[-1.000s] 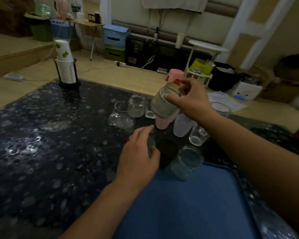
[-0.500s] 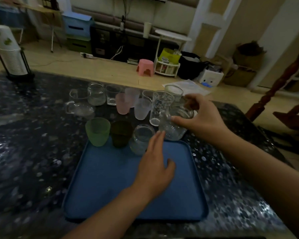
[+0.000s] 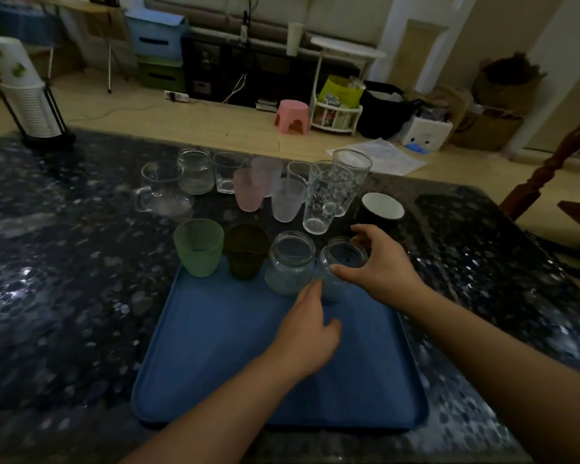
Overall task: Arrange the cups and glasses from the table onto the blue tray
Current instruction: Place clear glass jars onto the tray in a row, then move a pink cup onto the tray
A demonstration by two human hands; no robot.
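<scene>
1. Your right hand (image 3: 379, 269) grips a small clear jar (image 3: 340, 262), thumb on its near side and fingers curled round the far rim. The jar sits at the far right of the blue tray (image 3: 215, 356), tilted a little toward you; whether its base is fully down you cannot tell.
2. Your left hand (image 3: 307, 333) hovers over the tray with fingers loosely extended and holding nothing. Its fingertips (image 3: 313, 289) are just beside the base of the gripped jar; whether they touch it is unclear.
3. Along the tray's far edge, left to right, stand a green cup (image 3: 198, 246), a dark brown cup (image 3: 246, 251) and a second clear jar (image 3: 290, 266), then the one you hold.
4. Beyond the tray on the dark speckled counter (image 3: 64, 279) are a glass mug with a handle (image 3: 161, 189), another jar (image 3: 195, 171), a short square glass (image 3: 226, 172), a pink cup (image 3: 248, 189), a frosted cup (image 3: 287, 200) and two tall printed glasses (image 3: 329, 195).
5. A dark cup with a white inside (image 3: 380, 207) stands on the counter just beyond your right hand.
6. A stack of paper cups in a black holder (image 3: 27, 92) sits at the counter's far left corner.
</scene>
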